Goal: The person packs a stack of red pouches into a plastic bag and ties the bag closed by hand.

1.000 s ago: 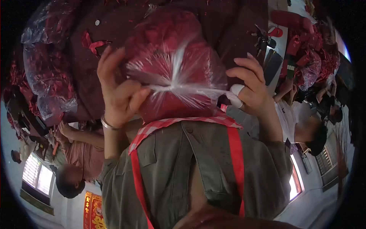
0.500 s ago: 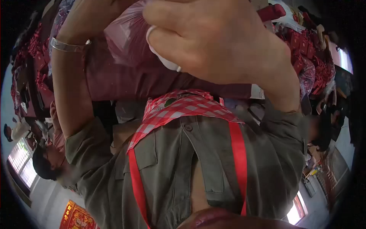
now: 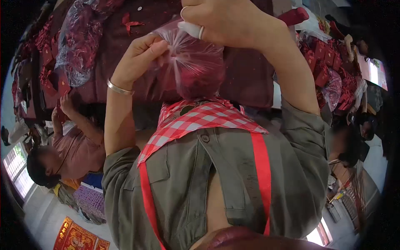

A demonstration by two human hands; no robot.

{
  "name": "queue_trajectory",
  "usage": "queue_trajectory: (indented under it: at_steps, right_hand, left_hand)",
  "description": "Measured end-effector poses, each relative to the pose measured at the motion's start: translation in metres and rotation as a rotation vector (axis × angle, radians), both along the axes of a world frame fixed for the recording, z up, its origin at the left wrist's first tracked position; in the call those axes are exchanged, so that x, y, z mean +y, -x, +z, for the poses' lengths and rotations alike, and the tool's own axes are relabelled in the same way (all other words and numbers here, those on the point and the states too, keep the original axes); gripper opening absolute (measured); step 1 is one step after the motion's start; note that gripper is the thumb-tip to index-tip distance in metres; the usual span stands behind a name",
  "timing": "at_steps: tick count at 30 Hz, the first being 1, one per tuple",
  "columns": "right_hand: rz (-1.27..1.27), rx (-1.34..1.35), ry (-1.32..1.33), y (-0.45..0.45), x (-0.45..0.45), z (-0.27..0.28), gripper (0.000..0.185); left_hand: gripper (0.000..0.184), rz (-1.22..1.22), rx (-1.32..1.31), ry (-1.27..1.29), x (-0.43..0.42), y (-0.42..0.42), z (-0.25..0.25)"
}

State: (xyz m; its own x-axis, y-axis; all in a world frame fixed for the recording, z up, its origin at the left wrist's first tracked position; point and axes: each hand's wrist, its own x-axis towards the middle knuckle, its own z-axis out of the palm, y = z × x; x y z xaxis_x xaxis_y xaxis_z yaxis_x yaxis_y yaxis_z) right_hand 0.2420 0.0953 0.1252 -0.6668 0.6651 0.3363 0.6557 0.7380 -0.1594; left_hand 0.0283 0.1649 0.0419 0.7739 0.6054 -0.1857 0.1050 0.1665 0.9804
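A clear plastic bag [image 3: 200, 68] with red contents hangs over the near edge of the dark red table, its film gathered into a creased knot-like point. My left hand [image 3: 143, 54], with a silver bangle at the wrist, pinches the film left of that point. My right hand [image 3: 221, 21] is above and to the right, its fingers curled and closed on the upper film, partly cut off by the top of the frame. A white covering and rings show on its fingers.
The dark red tablecloth [image 3: 246, 79] bears a red ribbon [image 3: 131, 23] and a plastic-wrapped red bundle [image 3: 79, 46] at left. A co-worker [image 3: 79, 146] handles red items there. Red packets [image 3: 327, 56] are heaped at right, near another person [image 3: 343, 141].
Both hands have shifted from either side of the bag; my right hand has swung across it, then back up and right. The bag has moved and now shows again below my hands.
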Motion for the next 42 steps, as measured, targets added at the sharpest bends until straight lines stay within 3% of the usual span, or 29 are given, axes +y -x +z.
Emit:
queue_trajectory:
  at_steps: [3,5,6,10,12,14,16,19,22,33,36,38,39,42]
  right_hand:
    - [0.004,0.007,0.033,0.001,0.005,-0.006,0.021]
    - [0.012,0.007,0.034,0.002,0.006,-0.009,0.021]
    - [0.017,0.01,0.03,0.004,0.005,-0.009,0.021]
    - [0.047,0.049,-0.011,0.01,0.001,-0.013,0.021]
    - [0.062,0.064,-0.031,0.015,-0.002,-0.015,0.02]
    - [0.06,0.077,-0.019,0.014,0.003,-0.018,0.02]
    - [-0.007,0.08,0.071,0.004,0.017,-0.022,0.02]
    - [-0.197,0.051,0.287,-0.016,0.047,-0.043,0.02]
    - [-0.235,0.03,0.365,-0.017,0.055,-0.074,0.02]
    - [-0.312,0.039,0.297,0.0,0.047,-0.09,0.021]
    - [-0.434,0.036,0.158,-0.017,0.035,-0.074,0.021]
    - [-0.57,0.093,-0.024,-0.031,0.012,-0.061,0.021]
    - [-0.58,0.142,-0.078,-0.03,-0.002,-0.055,0.021]
    - [-0.374,0.279,0.004,-0.001,-0.035,-0.062,0.024]
  left_hand:
    - [0.021,-0.16,0.047,-0.189,-0.004,0.001,0.012]
    - [0.021,-0.114,0.36,-0.591,-0.016,-0.007,0.03]
    - [0.021,-0.018,0.284,-0.785,-0.018,-0.009,0.02]
    - [0.021,0.224,0.24,-0.785,-0.034,-0.015,-0.003]
    - [0.02,0.449,0.011,-1.028,-0.033,-0.021,-0.016]
    - [0.018,0.488,0.036,-1.061,-0.033,-0.023,-0.017]
    - [0.024,0.48,0.207,-1.412,-0.024,-0.019,-0.025]
    - [0.031,0.447,0.105,-1.271,-0.029,-0.019,-0.024]
    - [0.029,0.478,0.072,-1.313,-0.03,-0.024,-0.027]
    - [0.029,0.445,0.029,-1.392,-0.033,-0.024,-0.025]
    - [0.029,0.396,-0.011,-1.36,-0.034,-0.023,-0.021]
    - [0.022,0.412,0.051,-1.103,-0.039,-0.021,-0.016]
    - [0.022,0.419,0.053,-1.102,-0.039,-0.02,-0.014]
    - [0.012,0.445,0.16,-0.475,-0.041,-0.015,-0.01]
